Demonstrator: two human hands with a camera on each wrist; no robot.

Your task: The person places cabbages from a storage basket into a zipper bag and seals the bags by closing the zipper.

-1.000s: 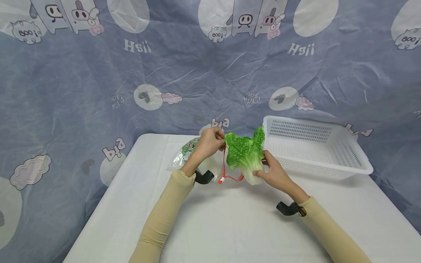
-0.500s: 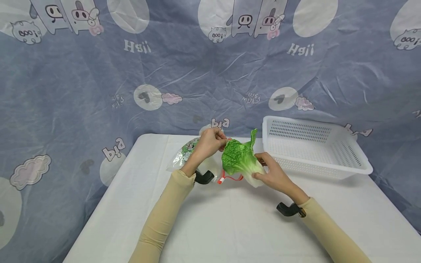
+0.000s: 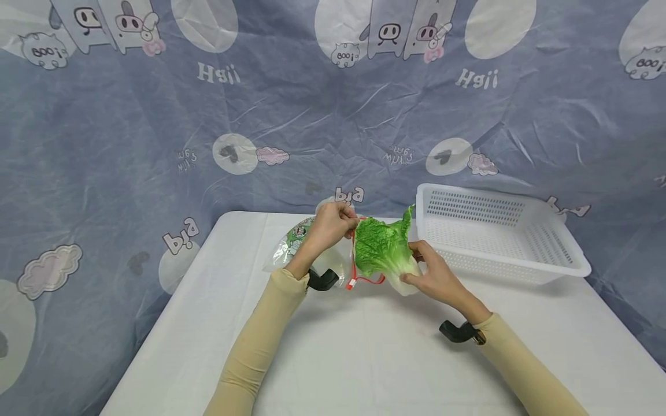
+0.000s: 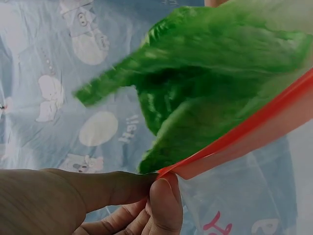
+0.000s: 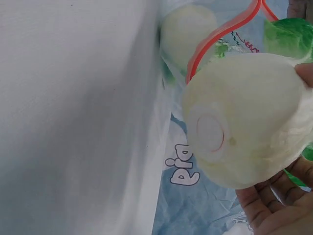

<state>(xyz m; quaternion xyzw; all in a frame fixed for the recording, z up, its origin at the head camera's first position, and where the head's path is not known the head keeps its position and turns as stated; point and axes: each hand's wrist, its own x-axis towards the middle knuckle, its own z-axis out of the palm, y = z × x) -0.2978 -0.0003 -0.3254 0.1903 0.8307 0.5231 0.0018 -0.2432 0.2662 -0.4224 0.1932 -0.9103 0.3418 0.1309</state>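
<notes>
Cabbage (image 3: 387, 248) is held above the table (image 3: 364, 358), between the two hands. Long axis runs obliquely: frilled green leaves to the far left, white base to the near right. One leaf tip juts up on the far side. In the right wrist view the cut base faces the camera.

Right hand (image 3: 434, 274): thumb and fingers clamped on opposite sides of the white base. Left hand (image 3: 334, 224): thumb and forefinger pinched together on the red edge (image 3: 354, 254) of the clear bag (image 3: 283, 254).

Containers: bag lies left of the cabbage, red-edged mouth toward the leaves; cannot tell whether the tips cross it. A pale rounded thing (image 5: 188, 34) shows through its film. White basket (image 3: 499, 267) stands upright at far right, apart from the cabbage, long side running left to right.
</notes>
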